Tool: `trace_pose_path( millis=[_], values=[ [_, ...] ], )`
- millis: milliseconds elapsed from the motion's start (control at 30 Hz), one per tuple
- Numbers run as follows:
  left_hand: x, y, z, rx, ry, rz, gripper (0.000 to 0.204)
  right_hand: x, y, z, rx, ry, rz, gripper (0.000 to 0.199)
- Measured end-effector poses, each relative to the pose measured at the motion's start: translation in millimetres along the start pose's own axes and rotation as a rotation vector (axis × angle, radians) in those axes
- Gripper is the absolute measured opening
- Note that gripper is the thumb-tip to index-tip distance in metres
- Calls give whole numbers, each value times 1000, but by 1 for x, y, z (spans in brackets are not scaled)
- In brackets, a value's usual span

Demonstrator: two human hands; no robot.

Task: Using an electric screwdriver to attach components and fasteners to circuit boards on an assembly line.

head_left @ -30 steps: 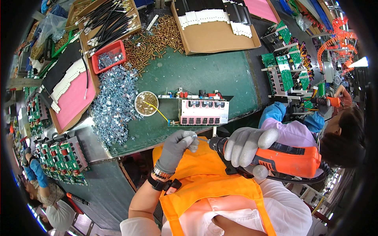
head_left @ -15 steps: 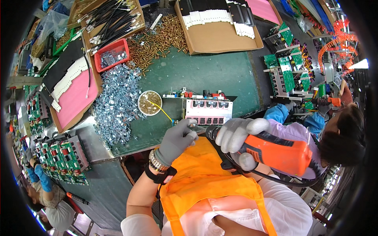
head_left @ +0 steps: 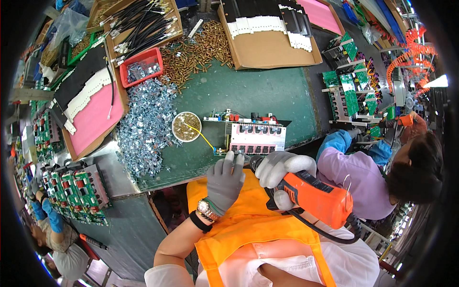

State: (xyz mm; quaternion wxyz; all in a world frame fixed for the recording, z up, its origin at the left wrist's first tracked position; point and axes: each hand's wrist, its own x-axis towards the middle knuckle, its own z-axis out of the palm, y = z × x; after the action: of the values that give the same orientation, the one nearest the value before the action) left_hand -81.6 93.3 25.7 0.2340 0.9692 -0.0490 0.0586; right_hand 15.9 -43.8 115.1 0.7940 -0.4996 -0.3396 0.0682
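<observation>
My right hand (head_left: pixel 282 172), in a grey-white glove, is wrapped round an orange and black power screwdriver (head_left: pixel 318 198) with a black cord. Its nose points left, at the near edge of a circuit board assembly (head_left: pixel 258 136) with a white and pink plate and rows of black parts. My left hand (head_left: pixel 225 179), in a grey glove, has its fingers stretched out to the board's near left corner; no held thing shows, though the fingertips hide what lies under them. A yellow wire (head_left: pixel 203 136) runs from that corner to a round white tub (head_left: pixel 186 126) of small brass-coloured pieces.
Left of the tub lies a heap of silvery metal parts (head_left: pixel 143 124), with a red bin (head_left: pixel 141 67) and loose brass screws (head_left: pixel 201 50) behind. Cardboard trays (head_left: pixel 272 52) stand at the back. More boards (head_left: pixel 79 193) sit at left. At right, a co-worker (head_left: pixel 358 172) sits close.
My left hand has turned and straightened its fingers toward the board's near edge. The screwdriver in my right hand has shifted left and down, its body tilting more.
</observation>
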Motion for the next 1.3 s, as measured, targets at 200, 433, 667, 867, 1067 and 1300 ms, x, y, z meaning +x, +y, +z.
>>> trace_pose_path(
  millis=[200,433,667,867,1067,1300],
  values=[
    [-2,3,15,100,14,10,59,5,0,1,-43,-38,8,47],
    [0,7,19,154,-6,18,53,1,0,9,-25,23,23,47],
    [1,2,22,161,19,46,49,9,5,6,-79,-135,-4,52],
    [-1,-4,24,156,26,100,46,20,10,6,-90,-265,-55,51],
    [-2,-6,23,137,-31,136,43,17,12,10,-105,-185,-41,48],
    [-2,-7,24,114,-17,143,42,21,16,7,-42,-234,-49,45]
  ],
)
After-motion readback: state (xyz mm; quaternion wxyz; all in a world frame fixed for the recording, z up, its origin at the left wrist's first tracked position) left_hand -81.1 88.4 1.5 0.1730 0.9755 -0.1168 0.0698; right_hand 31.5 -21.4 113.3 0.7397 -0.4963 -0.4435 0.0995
